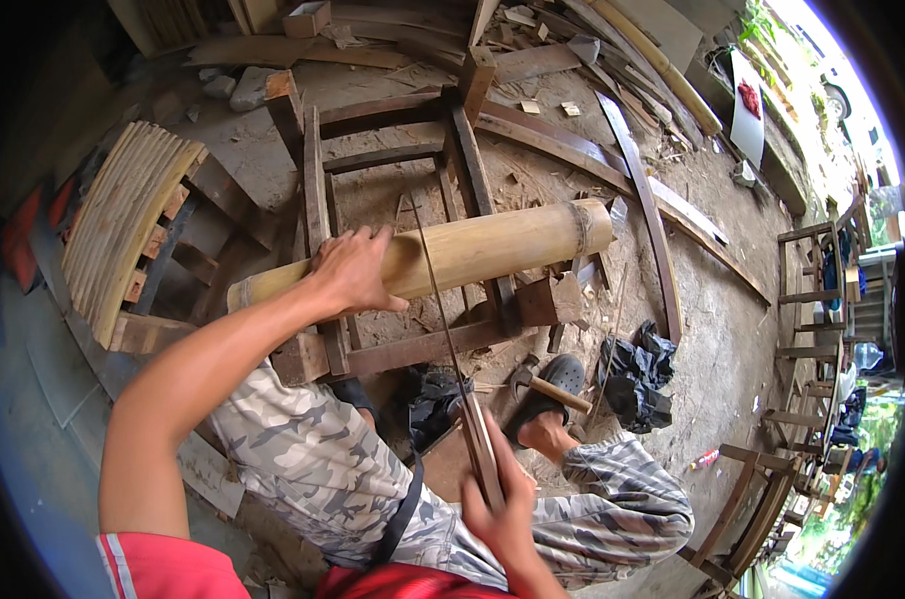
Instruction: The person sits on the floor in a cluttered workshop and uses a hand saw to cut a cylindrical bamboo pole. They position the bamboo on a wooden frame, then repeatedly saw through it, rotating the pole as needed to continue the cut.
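We note the left hand (350,272) with fingers clamped over the thick yellow bamboo pole (472,250) on the dark wooden frame (412,344), while the right hand (502,504) fingers grip the thin-bladed saw (442,319) crossing it.

A slatted bamboo panel (123,225) leans at the left. A hammer (547,384) lies by dark cloth (637,374) at centre right. Wooden chair frames (807,299) stand far right; planks (572,150) lie along the top.

White upright rectangular sign (748,108) with red mark, top right, beside timber pile (662,60)
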`<state>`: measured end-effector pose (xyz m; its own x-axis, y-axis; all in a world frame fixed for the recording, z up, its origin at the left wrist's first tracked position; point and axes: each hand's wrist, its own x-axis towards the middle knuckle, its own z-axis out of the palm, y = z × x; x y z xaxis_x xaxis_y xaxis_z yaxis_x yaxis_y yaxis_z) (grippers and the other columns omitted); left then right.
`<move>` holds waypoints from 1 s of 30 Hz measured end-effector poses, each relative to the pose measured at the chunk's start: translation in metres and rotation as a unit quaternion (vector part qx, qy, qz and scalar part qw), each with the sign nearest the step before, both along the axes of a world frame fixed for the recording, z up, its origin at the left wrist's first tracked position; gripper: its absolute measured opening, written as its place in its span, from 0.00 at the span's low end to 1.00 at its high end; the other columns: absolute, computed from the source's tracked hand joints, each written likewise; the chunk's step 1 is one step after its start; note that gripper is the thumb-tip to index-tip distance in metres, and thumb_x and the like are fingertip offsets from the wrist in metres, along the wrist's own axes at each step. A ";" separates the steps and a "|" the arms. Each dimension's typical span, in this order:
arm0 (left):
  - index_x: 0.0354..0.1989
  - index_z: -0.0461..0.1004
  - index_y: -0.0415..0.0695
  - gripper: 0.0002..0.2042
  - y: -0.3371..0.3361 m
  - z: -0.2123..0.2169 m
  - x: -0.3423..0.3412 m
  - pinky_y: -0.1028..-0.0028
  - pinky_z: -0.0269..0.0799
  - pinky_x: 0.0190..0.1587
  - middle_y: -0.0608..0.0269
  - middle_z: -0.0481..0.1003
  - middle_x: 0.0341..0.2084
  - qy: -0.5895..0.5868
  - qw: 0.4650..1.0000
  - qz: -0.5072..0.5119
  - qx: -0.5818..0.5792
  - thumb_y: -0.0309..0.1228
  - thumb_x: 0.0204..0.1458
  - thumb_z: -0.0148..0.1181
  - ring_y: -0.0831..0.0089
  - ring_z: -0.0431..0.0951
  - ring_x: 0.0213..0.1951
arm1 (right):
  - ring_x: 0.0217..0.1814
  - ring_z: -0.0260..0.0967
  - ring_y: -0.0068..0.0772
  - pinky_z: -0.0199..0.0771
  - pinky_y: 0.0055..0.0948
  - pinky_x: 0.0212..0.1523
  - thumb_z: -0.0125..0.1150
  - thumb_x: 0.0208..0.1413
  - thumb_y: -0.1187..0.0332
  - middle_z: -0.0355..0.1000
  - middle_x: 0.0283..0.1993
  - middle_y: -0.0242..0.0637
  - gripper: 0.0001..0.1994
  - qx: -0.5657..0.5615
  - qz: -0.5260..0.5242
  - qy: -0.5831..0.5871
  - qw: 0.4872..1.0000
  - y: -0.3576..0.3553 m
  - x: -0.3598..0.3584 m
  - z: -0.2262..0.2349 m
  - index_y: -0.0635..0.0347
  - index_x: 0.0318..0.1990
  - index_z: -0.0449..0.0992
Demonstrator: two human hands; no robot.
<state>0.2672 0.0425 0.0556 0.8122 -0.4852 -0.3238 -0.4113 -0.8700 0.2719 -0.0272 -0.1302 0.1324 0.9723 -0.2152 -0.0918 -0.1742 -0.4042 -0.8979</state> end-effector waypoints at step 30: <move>0.64 0.66 0.31 0.54 0.003 0.003 0.000 0.52 0.75 0.58 0.36 0.75 0.52 -0.028 1.000 -0.003 -0.007 0.53 0.29 0.84 0.43 0.78 0.54 | 0.44 0.79 0.65 0.80 0.43 0.44 0.60 0.56 0.77 0.79 0.42 0.62 0.33 0.020 0.002 -0.036 0.999 0.007 0.089 -0.010 0.63 0.72 0.64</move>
<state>0.2671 0.0453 0.0581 0.8260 -0.4943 -0.2710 -0.4315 -0.8637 0.2604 0.0621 -0.1235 0.1227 0.9777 -0.2079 -0.0302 -0.1071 -0.3692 -0.9232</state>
